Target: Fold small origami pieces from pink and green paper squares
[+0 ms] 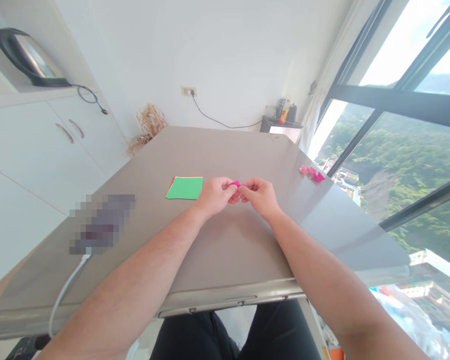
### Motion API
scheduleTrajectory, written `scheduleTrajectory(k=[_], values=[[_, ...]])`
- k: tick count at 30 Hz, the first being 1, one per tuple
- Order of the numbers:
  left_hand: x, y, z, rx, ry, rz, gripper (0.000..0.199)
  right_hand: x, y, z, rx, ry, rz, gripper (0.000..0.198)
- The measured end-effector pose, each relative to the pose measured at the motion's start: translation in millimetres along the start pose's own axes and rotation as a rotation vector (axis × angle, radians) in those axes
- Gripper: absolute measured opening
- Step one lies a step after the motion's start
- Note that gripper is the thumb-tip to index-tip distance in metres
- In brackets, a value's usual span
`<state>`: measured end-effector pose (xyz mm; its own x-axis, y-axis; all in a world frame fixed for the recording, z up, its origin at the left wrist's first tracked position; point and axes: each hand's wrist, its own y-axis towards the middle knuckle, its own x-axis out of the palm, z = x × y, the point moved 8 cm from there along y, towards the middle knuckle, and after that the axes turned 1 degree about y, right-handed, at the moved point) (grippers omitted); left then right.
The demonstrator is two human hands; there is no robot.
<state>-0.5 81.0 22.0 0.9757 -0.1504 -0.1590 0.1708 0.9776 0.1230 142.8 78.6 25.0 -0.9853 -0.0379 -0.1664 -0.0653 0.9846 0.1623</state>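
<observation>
Between my two hands is a small piece of folded bright pink paper (236,184), mostly covered by the fingers. My left hand (216,194) pinches it from the left with thumb and fingers. From the other side my right hand (260,195) pinches it too, the fingertips of both hands almost meeting. Both hands are above the middle of the table. Just left of my left hand lies a stack of coloured paper (185,188) with a green sheet on top and reddish edges showing. Several folded pink paper pieces (312,173) sit near the table's right edge.
The grey-brown table (225,150) reaches toward a white wall. At left lies a blurred-out object (103,225) with a white cable (65,287) running over the front edge. Windows stand along the right side. A small cabinet (283,131) holding bottles is beyond the far right corner.
</observation>
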Motion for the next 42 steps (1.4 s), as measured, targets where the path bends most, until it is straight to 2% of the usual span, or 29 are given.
scheduleTrajectory(k=[8, 14, 19, 24, 27, 31, 35, 42], values=[[-0.2, -1.1, 2.1, 0.023, 0.097, 0.006, 0.017, 2.8, 0.7, 2.2, 0.042, 0.019, -0.020, 0.018], [-4.6, -1.2, 4.1, 0.041, 0.082, 0.007, 0.020, 3.0, -1.0, -6.8, -0.042, 0.098, -0.049, 0.015], [-8.1, -1.4, 7.5, 0.090, 0.179, -0.013, 0.029, -1.6, -1.2, -6.3, -0.068, 0.003, -0.023, 0.021], [-4.8, -2.6, 8.2, 0.127, 0.298, -0.032, 0.030, 0.7, -1.0, -5.2, -0.118, -0.098, -0.029, 0.015], [-4.6, -3.0, 7.8, 0.122, 0.246, 0.002, 0.028, 0.6, -1.6, -4.6, -0.110, -0.159, -0.015, 0.013], [-4.6, -4.7, 10.0, 0.112, 0.131, 0.053, 0.013, -1.0, -4.1, -7.8, -0.103, -0.199, 0.021, 0.013], [-2.6, -6.8, 12.4, 0.091, 0.097, 0.072, 0.011, -2.1, -6.6, -12.7, -0.127, -0.218, 0.061, 0.012], [-1.3, -7.7, 11.3, 0.087, 0.157, 0.100, 0.010, -1.2, -6.9, -15.3, -0.151, -0.233, 0.053, 0.012]])
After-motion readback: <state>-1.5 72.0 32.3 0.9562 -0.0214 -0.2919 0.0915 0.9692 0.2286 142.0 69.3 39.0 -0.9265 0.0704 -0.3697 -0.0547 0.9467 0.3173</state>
